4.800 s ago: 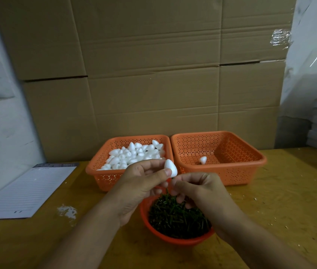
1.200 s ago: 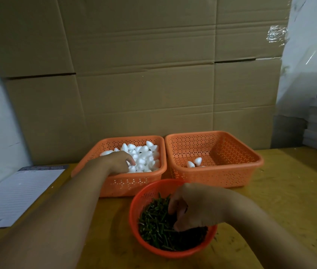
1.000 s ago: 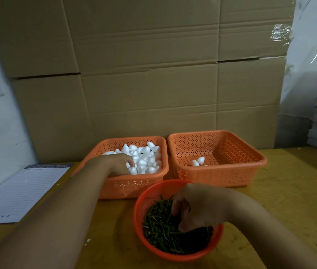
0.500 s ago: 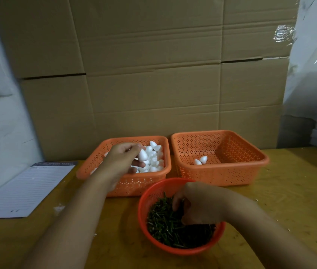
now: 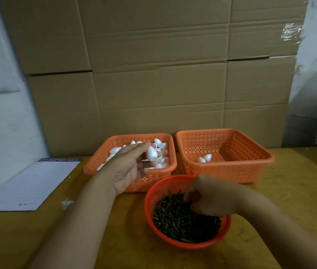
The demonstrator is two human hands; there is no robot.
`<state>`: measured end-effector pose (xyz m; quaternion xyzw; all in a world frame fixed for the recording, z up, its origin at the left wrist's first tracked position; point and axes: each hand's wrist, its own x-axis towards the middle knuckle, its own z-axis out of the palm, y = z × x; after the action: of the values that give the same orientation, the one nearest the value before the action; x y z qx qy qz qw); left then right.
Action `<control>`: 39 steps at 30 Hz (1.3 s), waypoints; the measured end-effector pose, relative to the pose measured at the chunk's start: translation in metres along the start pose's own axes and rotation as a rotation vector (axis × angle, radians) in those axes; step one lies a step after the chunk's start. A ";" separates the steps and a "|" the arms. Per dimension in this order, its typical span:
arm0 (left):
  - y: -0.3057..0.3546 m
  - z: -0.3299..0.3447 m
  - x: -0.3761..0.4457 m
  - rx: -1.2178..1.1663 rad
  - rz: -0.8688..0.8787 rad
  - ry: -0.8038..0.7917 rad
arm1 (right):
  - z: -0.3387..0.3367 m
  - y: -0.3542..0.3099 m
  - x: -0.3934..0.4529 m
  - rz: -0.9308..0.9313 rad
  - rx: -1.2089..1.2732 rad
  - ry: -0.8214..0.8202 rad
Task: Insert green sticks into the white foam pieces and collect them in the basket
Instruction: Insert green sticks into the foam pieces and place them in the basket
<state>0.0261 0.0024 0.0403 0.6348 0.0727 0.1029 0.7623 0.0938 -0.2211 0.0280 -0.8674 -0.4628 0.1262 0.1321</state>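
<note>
1. A wall of cardboard boxes stands behind the table, just behind two orange baskets.
2. A lined notepad lies flat on the table at the left, well apart from the baskets. A small patch of white crumbs lies on the table between the notepad and the bowl.
3. The left basket holds a heap of white foam pieces. The left forearm and hand cover much of that heap.
4. The right basket stands just beside the left one, and two finished pieces lie on its floor near the left wall.
5. A round red bowl sits in front of the two baskets, filled with green sticks.
6. The left hand is raised over the front part of the left basket, palm turned toward the camera. Its thumb and fingertips pinch one foam piece, held above the heap; the other fingers curl loosely below it.
7. The right hand is down in the bowl, knuckles up, fingers curled into the sticks. Its fingertips are hidden, so I cannot tell whether they grip a stick.
8. The right hand and wrist cover the right side of the stick pile and part of the bowl's rim.
</note>
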 end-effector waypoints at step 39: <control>-0.001 0.008 -0.004 -0.051 0.004 -0.100 | -0.008 -0.014 -0.006 -0.010 0.817 0.205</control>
<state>0.0246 -0.0060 0.0404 0.6198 0.0307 0.0745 0.7806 0.0823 -0.2191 0.0406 -0.7494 -0.3635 0.2119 0.5112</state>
